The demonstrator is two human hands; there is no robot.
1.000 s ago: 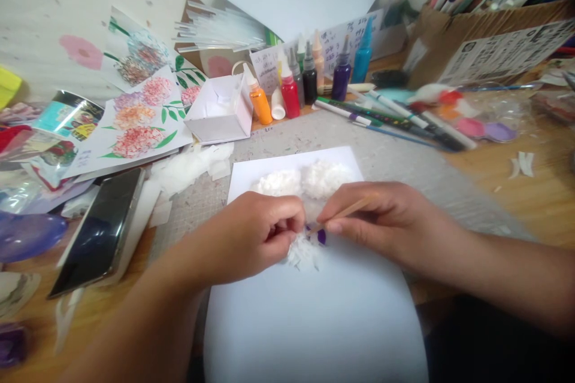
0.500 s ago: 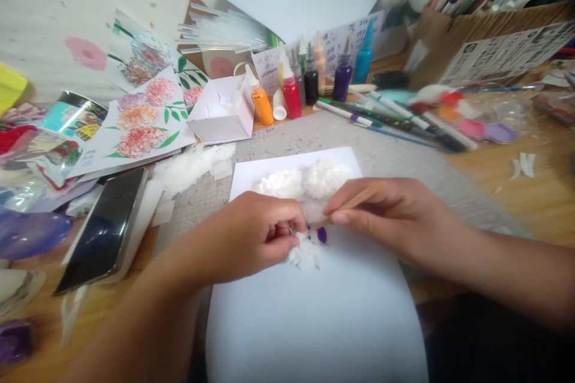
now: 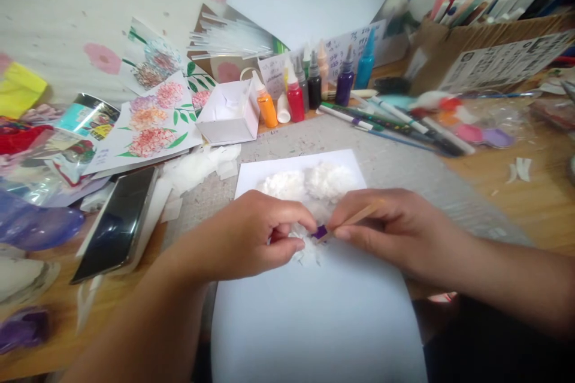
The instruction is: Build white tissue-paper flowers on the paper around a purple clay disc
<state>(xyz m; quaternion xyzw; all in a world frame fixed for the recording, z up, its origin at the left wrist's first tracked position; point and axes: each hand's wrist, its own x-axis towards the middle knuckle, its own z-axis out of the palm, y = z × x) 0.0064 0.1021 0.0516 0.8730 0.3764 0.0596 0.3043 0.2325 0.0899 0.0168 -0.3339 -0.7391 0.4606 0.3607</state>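
Note:
White paper (image 3: 314, 323) lies in front of me, with two fluffy white tissue clusters (image 3: 330, 181) near its far edge. My right hand (image 3: 395, 221) pinches a thin wooden stick (image 3: 362, 214), its lower end at a small purple patch (image 3: 320, 232). Left of that patch is my left hand (image 3: 265, 233), its thumb and index finger apart and nothing visible between them. Loose white tissue strips (image 3: 308, 254) sit just below the fingertips.
Paint bottles (image 3: 295, 99) stand behind the paper beside a white box (image 3: 227, 114). A phone (image 3: 117, 224) and flower pictures (image 3: 150, 125) are at the left. Pens (image 3: 395, 122) lie at the back right, before a cardboard box (image 3: 489, 54).
The fingers of my left hand have parted and moved off the tissue strips. The stick's lower end is now at the purple patch. The whole view has shifted slightly.

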